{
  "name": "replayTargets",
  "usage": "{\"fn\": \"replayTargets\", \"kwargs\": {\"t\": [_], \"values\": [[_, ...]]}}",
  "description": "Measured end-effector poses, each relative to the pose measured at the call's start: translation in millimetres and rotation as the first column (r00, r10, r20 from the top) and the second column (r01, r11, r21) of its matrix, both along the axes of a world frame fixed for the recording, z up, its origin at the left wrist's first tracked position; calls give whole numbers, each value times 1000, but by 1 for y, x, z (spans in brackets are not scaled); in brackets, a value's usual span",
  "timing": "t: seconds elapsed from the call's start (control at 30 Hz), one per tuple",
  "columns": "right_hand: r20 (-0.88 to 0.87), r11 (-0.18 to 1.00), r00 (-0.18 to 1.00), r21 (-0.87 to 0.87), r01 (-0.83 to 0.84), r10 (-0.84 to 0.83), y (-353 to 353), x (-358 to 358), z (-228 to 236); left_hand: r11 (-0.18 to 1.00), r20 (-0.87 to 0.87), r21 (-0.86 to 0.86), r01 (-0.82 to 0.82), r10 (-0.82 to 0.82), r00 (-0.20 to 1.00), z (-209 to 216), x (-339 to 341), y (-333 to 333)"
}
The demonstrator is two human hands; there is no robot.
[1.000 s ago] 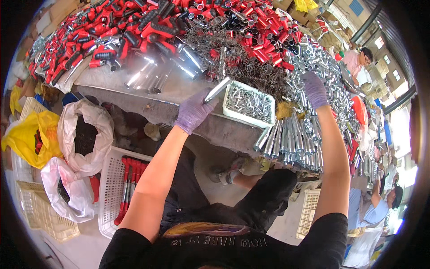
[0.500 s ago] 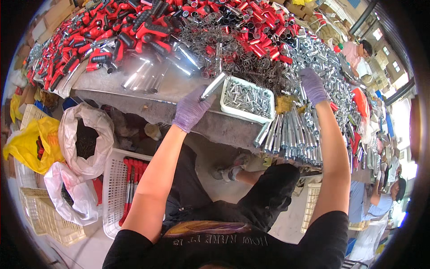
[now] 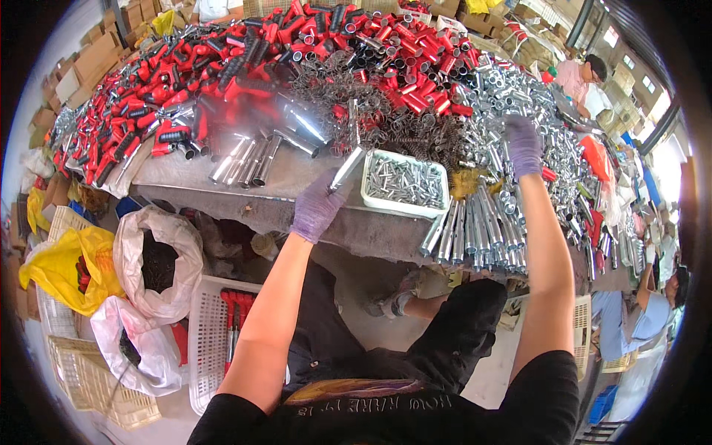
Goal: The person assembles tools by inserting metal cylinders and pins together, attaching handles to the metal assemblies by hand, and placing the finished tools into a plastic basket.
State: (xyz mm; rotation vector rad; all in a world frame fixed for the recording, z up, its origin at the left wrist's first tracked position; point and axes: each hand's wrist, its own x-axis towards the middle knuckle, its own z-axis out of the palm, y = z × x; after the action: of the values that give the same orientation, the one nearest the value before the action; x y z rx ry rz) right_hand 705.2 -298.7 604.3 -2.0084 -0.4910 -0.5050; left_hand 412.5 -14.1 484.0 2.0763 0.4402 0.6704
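My left hand, in a purple glove, is closed round a short shiny metal tube tilted up to the right. It is just left of a white tray holding many small metal pins. My right hand, gloved too, reaches into the heap of silver metal fittings on the right. Its fingers are blurred against the parts, so their grip is unclear. Long metal tubes lie side by side at the table's front edge. Behind the tray are dark coil springs.
Red-and-black handles pile up at the left, red sleeves at the back. Below the table's left side are a white basket, a white sack and a yellow bag. Two people are at the right.
The view has tilted, so the table sits a little differently in it. My left hand keeps hold of the tube; my right hand stays at the silver heap.
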Motion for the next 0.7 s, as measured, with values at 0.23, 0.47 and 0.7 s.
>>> {"fn": "replayTargets", "kwargs": {"t": [0.23,0.47,0.7], "values": [[204,693,971,-719,61,127,-8,-12,-1,999,-46,-48,6,-9,999,-5,-3,3],[-207,604,761,744,-286,615,-41,-10,-5,998,24,56,0,-1,1000,-14,3,4],[-152,268,511,950,-161,846,-17,-84,-1,816,159,-554,164,-89,983,65,5,-91]]}}
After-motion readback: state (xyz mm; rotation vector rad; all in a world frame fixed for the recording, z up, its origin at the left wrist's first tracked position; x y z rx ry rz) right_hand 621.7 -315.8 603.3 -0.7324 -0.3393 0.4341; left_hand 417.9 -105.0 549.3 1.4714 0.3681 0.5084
